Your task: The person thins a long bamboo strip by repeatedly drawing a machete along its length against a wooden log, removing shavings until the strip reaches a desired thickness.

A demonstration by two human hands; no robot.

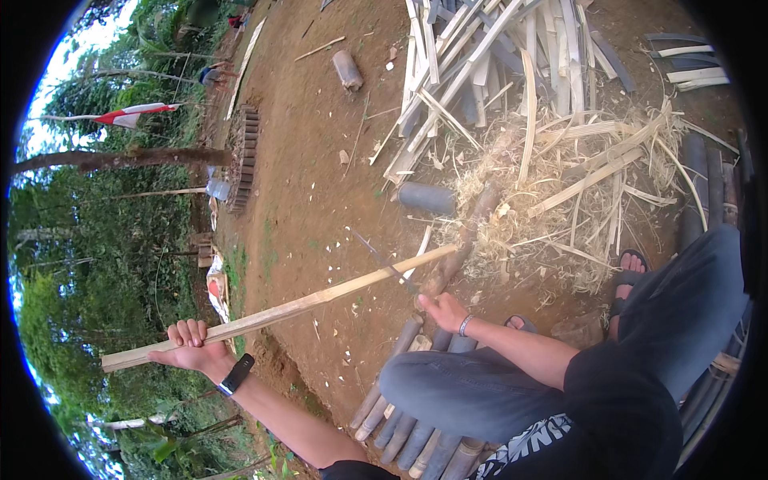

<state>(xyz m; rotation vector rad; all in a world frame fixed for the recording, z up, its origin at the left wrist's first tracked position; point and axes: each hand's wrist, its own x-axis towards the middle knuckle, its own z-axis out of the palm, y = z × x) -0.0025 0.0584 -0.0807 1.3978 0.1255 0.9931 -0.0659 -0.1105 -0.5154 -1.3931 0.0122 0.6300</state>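
Note:
A long, pale bamboo strip point(304, 302) slants across the view, and my left hand point(189, 350) is wrapped around it near its left end. The far end of the strip lies against a brown log point(438, 277) on the ground. In my right hand point(445, 311) is a knife point(381, 258) with a long, dark, narrow blade. That blade crosses the strip near its far end; whether it is cutting in cannot be told. The handle is mostly hidden in my closed fingers.
Curly bamboo shavings point(572, 204) cover the ground by my feet, below a heap of split bamboo strips point(500, 60). A short dark bamboo piece point(426, 198) lies beside them. Bamboo poles point(412, 432) form a seat under my legs. Another person point(211, 75) is far off.

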